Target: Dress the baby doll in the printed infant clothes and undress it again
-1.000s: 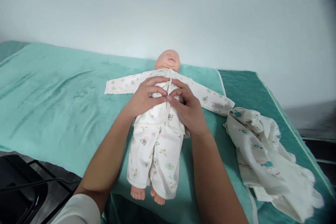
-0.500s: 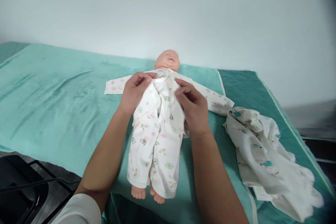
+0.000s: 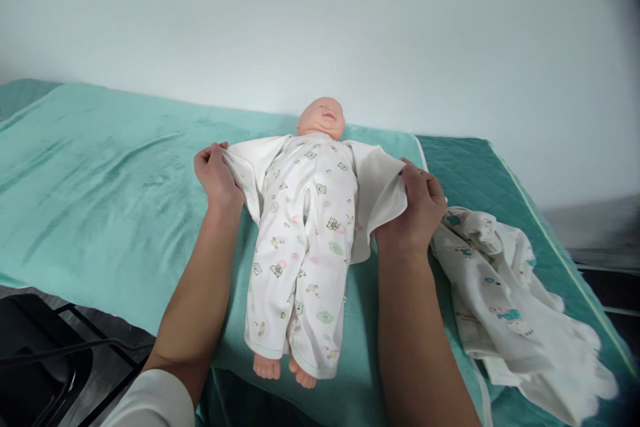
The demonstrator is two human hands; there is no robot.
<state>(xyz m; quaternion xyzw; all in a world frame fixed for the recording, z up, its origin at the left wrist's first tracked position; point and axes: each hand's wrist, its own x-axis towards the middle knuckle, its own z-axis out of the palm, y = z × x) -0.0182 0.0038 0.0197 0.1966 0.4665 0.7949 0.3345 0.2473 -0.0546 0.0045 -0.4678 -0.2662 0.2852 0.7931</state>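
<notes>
A baby doll (image 3: 323, 117) lies on its back, head away from me and bare feet towards me. It wears white printed baby trousers (image 3: 300, 267) pulled high up the chest. A white baby shirt (image 3: 383, 190) is spread open on both sides of the body, its plain inner face showing. My left hand (image 3: 217, 177) pinches the edge of the left front panel and holds it out sideways. Opposite, my right hand (image 3: 415, 203) grips the right front panel's edge, also drawn outward. The doll's arms and the shirt's sleeves are mostly hidden behind the panels and my hands.
A light green blanket (image 3: 110, 200) covers the table, over a darker green quilted pad (image 3: 460, 167). To the right lies a crumpled white printed baby garment (image 3: 510, 300). A black chair (image 3: 40, 347) stands at lower left. The white wall (image 3: 320, 27) rises behind.
Both hands have moved apart from the middle of the chest, pulling the shirt's front panels outward. The trousers' upper part is now uncovered up to the doll's chest.
</notes>
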